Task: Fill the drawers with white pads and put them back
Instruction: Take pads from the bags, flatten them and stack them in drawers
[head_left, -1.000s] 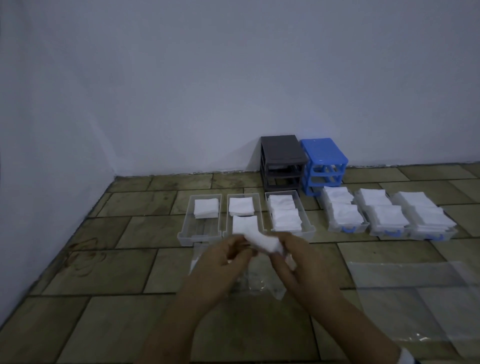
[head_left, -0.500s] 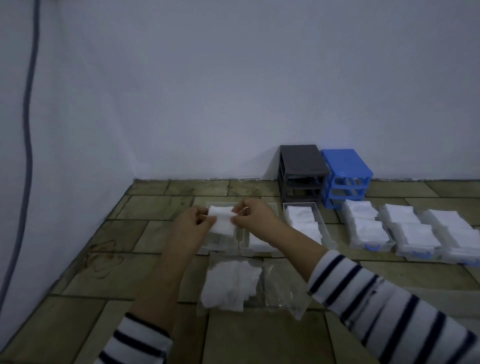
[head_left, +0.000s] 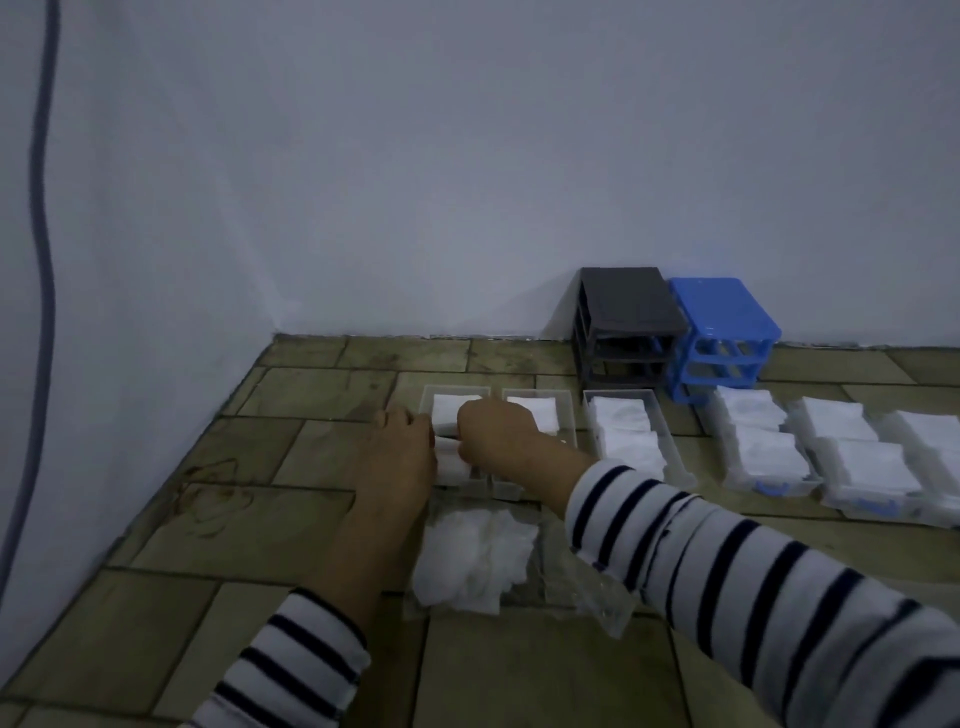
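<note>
floor (head_left: 291, 525): tiled, corner of two plain walls; cable (head_left: 41, 260) hung down left wall.

racks: grey rack (head_left: 626, 322) and blue rack (head_left: 719, 338) side by side against back wall, slots bare, fronts facing the person.

drawers: six clear trays in a row in front of racks, long axes running front-to-back, short ends twd racks. l-to-r: drawer 1 (head_left: 431, 395), drawer 2 (head_left: 569, 415), drawer 3 (head_left: 667, 441), then three blue-handled drawers (head_left: 769, 486), handles at near ends. drawers 3-6 looked full; 1 and 2 part filled, a pad at each far end.

bag (head_left: 587, 582): clear plastic, crumpled, near side of drawers 1-2, with a loose pad heap (head_left: 478, 556) on it.

pad (head_left: 447, 444): white, square, lying in near half of drawer 1, flat or nearly so, betw the two hands.

l hand (head_left: 400, 457): at drawer 1's left side, fingertips at pad's left edge; whether pinching or just pressing, cannot tell.

r hand (head_left: 493, 431): reached across drawer 2, fingers curled together at pad's right edge; grip on pad likely, not clear.

risks (judged): pad could land skewed or folded if let go unevenly; r forearm over drawer 2 could drag its pad or nudge the tray; overfilled drawers might jam in rack slots.
</note>
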